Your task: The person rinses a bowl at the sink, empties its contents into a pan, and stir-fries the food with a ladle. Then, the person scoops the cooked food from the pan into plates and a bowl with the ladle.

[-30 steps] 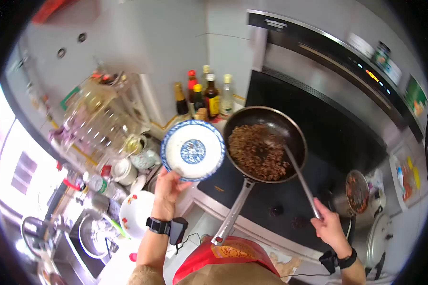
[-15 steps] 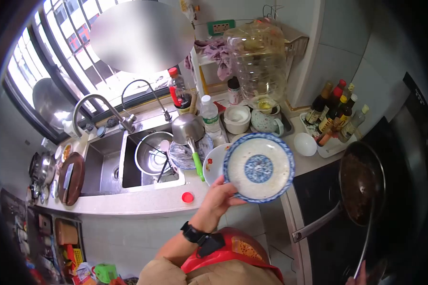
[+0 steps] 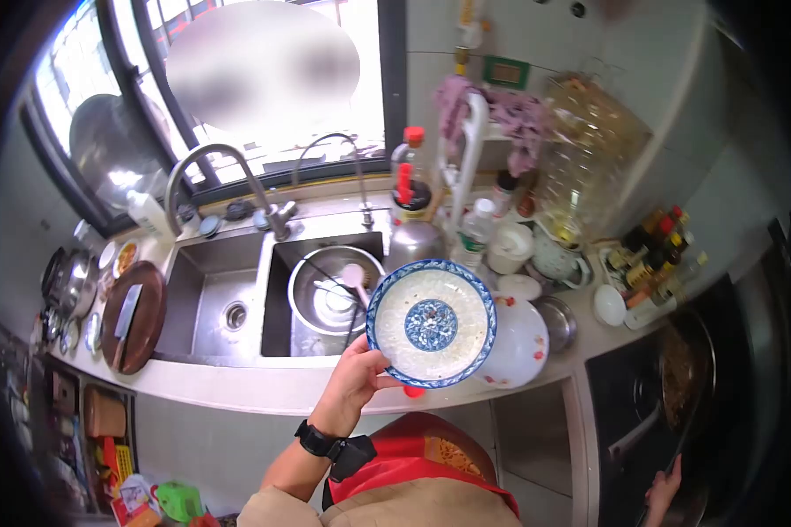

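Note:
My left hand point(image 3: 358, 379) grips the lower left rim of a blue-and-white plate point(image 3: 395, 327), which is tipped toward me above the counter edge, right of the sink basin. A few specks lie on its white surface. At the lower right my right hand point(image 3: 664, 489) is closed round the handle of a utensil whose far end reaches into the pan. The dark frying pan point(image 3: 703, 351) with brown minced food stands on the black stove. Behind the plate are a white bowl with red flowers point(image 3: 523, 347) and a metal pot point(image 3: 416, 244).
The double sink point(image 3: 215, 303) holds a metal bowl point(image 3: 303, 303) in its right basin. A brown board point(image 3: 154, 307) with a cleaver point(image 3: 127, 312) stands left. Sauce bottles point(image 3: 650, 263), a small white bowl point(image 3: 609, 305) and a teapot point(image 3: 558, 263) are at the right.
The view has swung left from the stove to the sink. My left hand has carried the plate from beside the pan to near the sink. My right hand stays at the utensil by the pan.

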A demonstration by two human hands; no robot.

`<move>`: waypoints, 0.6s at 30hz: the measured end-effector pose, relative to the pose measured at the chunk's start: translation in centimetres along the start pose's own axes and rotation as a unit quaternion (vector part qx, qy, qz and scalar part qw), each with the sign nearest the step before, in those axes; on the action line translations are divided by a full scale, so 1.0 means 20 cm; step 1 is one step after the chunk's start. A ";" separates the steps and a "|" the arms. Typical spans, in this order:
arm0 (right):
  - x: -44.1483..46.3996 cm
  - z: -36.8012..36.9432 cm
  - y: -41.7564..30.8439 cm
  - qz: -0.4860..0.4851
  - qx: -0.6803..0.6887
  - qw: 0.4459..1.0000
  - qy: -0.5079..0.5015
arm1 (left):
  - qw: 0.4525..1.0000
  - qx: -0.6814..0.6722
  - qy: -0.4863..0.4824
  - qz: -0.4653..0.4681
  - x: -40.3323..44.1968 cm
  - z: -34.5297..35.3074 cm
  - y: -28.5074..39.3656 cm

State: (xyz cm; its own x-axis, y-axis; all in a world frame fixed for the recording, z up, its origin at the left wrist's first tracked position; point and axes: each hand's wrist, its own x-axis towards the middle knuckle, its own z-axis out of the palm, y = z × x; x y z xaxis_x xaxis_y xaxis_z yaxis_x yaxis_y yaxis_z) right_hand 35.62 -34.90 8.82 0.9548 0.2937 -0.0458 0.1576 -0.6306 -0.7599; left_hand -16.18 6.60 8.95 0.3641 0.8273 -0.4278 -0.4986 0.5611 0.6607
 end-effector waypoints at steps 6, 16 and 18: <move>-0.31 0.14 -0.51 0.021 -0.204 0.977 -0.057 | 0.991 0.010 0.125 0.047 -0.10 -0.40 0.19; -0.36 0.25 -0.63 0.096 -0.123 0.988 -0.016 | 0.908 0.035 0.291 0.300 0.07 -1.32 0.50; -0.20 0.22 -0.41 0.064 -0.051 0.997 0.010 | 0.833 -0.101 0.468 0.275 0.20 -1.48 0.58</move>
State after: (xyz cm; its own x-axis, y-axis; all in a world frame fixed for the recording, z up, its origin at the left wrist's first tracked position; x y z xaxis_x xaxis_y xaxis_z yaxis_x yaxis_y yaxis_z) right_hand 29.35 -27.71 12.46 0.9733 0.1931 -0.1238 0.0587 -0.7315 -0.6793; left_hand -43.72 17.31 -3.31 -0.6903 0.5660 -0.4506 -0.5446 0.0036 0.8387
